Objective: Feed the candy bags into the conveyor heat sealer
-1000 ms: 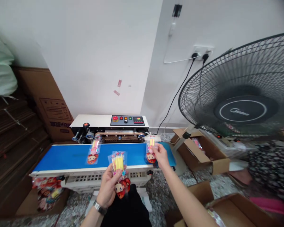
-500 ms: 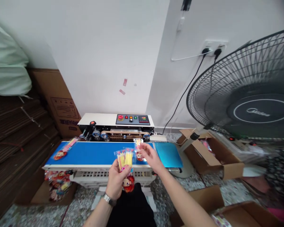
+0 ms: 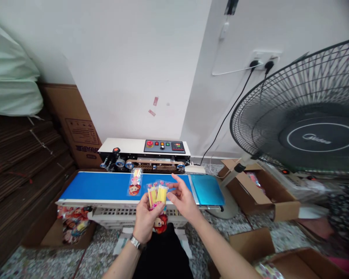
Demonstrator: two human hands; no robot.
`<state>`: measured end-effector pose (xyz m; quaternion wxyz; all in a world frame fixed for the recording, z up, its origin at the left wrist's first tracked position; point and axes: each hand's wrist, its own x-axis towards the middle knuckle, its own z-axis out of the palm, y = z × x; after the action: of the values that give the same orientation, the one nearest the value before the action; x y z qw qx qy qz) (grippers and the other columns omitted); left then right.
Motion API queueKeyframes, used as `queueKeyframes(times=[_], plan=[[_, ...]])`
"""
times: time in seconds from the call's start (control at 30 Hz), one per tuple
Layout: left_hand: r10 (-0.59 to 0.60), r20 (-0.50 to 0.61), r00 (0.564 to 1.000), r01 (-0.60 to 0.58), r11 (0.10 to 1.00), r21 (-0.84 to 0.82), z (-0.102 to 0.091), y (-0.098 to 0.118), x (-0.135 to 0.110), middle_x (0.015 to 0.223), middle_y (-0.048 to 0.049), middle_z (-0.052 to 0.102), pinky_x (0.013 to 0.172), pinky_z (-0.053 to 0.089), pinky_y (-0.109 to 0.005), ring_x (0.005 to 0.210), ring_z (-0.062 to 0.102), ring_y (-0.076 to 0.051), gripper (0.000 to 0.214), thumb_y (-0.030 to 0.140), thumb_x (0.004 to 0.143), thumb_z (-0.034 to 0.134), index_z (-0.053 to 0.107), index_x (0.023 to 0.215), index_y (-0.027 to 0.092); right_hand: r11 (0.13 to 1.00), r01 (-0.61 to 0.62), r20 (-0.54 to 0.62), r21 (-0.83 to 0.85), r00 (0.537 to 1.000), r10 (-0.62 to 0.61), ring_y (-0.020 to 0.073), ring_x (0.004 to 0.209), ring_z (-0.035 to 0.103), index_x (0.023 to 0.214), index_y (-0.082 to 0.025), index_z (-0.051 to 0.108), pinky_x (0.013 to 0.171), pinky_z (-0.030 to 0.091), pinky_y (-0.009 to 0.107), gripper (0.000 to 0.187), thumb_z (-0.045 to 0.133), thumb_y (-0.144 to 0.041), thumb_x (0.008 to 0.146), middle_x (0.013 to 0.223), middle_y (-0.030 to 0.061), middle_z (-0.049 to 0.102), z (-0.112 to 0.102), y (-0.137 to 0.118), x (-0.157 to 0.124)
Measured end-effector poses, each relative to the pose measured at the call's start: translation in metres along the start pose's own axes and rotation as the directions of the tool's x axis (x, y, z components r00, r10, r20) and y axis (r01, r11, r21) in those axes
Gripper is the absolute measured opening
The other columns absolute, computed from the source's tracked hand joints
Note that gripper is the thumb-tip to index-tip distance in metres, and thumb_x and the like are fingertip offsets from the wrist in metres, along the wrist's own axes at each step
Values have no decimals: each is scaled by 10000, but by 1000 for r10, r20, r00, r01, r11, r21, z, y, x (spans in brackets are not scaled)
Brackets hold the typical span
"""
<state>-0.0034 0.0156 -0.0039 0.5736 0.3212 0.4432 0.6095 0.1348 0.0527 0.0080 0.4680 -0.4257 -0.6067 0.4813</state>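
Note:
My left hand (image 3: 147, 219) is closed around a fanned bunch of clear plastic packets (image 3: 162, 194), which show yellow and pink sticks and a red-haired cartoon head at the bottom. Beside the bunch is my right hand (image 3: 182, 197), empty, its thumb and fingers apart and its fingertips close to the packets' right edge. Whether they touch it, I cannot tell. On the blue conveyor belt (image 3: 104, 185) lies a single packet (image 3: 135, 182), its cartoon head towards me. Behind the belt stands the sealing machine (image 3: 128, 146) with its rollers and control panel (image 3: 164, 146).
Below the belt's left end, a cardboard box (image 3: 50, 236) holds several packets. A blue metal plate (image 3: 208, 190) extends the belt's right end. A large fan (image 3: 317, 131) stands at right, near open boxes (image 3: 258, 190). Flattened cartons (image 3: 26, 155) are stacked at left.
The packet under my right hand has been let go and has travelled left along the belt. The packet at the belt's left end is gone. My right hand has moved towards the bunch.

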Motion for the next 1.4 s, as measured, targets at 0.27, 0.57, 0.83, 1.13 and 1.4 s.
queueKeyframes(times=[0.27,0.57,0.83,1.13,1.4], plan=[[-49,10,999,49,997,-68,2,-4,-1,878,-61,677,730,478,-295,774,630,-181,331,320,685,677,587,963,165,990,-68,-263,121,960,98,152,700,549,841,-204,532,624,457,247,245,516,-445,801,760,10,574,10,32,-8],[-172,14,985,172,982,-79,-17,-16,0,777,-33,669,588,465,-241,617,618,-134,305,347,696,669,580,934,179,736,-436,-555,-518,826,99,197,648,585,864,-194,586,583,412,267,212,430,-318,792,666,27,625,-109,82,56],[-146,52,988,149,987,-54,-7,-12,0,803,-42,680,636,456,-246,682,617,-143,280,337,744,622,564,971,184,710,-363,-424,-604,900,100,202,829,599,931,-228,608,715,422,272,200,541,-219,743,830,42,655,-76,76,80],[-53,81,995,58,997,-49,-3,-7,2,859,-52,671,725,442,-259,784,599,-153,230,347,772,583,615,912,168,974,164,116,-155,982,-146,175,956,567,1231,-257,443,764,489,293,441,553,-323,809,1139,66,537,-10,10,6],[30,104,994,-37,997,62,-3,-6,0,842,-46,670,746,429,-271,775,579,-161,216,346,750,600,643,862,166,871,331,230,-362,938,-261,173,916,559,1041,-235,596,823,466,321,222,523,-300,842,997,55,589,-7,-16,3]])
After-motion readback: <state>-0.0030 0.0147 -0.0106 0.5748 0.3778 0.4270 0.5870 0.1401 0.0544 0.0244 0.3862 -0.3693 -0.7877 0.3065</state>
